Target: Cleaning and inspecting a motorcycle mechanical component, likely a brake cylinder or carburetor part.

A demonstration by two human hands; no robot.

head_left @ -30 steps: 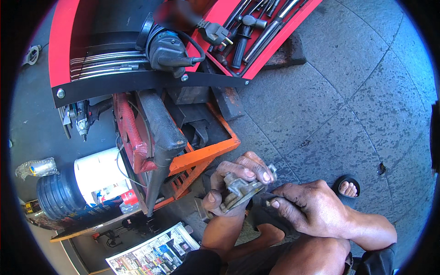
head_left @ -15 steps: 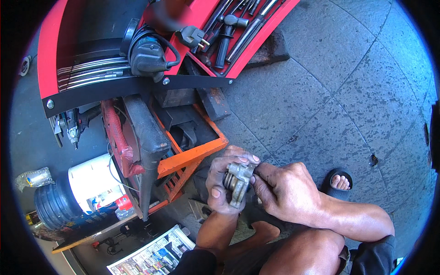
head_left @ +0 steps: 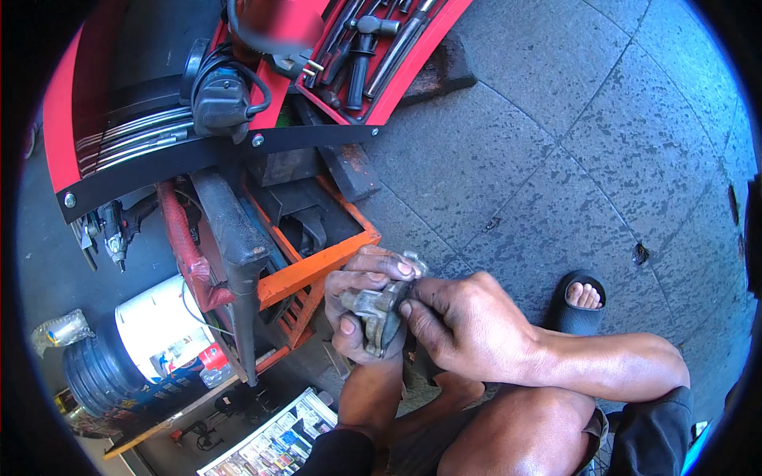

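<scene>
A small grey metal brake caliper (head_left: 370, 305) sits in my left hand (head_left: 340, 287), whose fingers and thumb wrap round it from the left. My right hand (head_left: 488, 329) comes in from the right, its thumb and index finger pinched against the caliper's right edge. Whether a smaller part lies between those fingertips is hidden. Both hands are above my bent knee (head_left: 520, 432).
Ahead on the left stands a red and black tool tray (head_left: 238, 136) with sockets, rods and a corded power tool (head_left: 222, 103). Below it are an orange metal frame (head_left: 317, 268), a blue bucket (head_left: 99, 373) and a printed sheet (head_left: 274, 440). My sandalled foot (head_left: 583, 305) rests on grey tiles.
The brake caliper has turned in my left hand, and both hands appear slightly further left. My right fingers remain against its edge. The whole view has shifted a little.
</scene>
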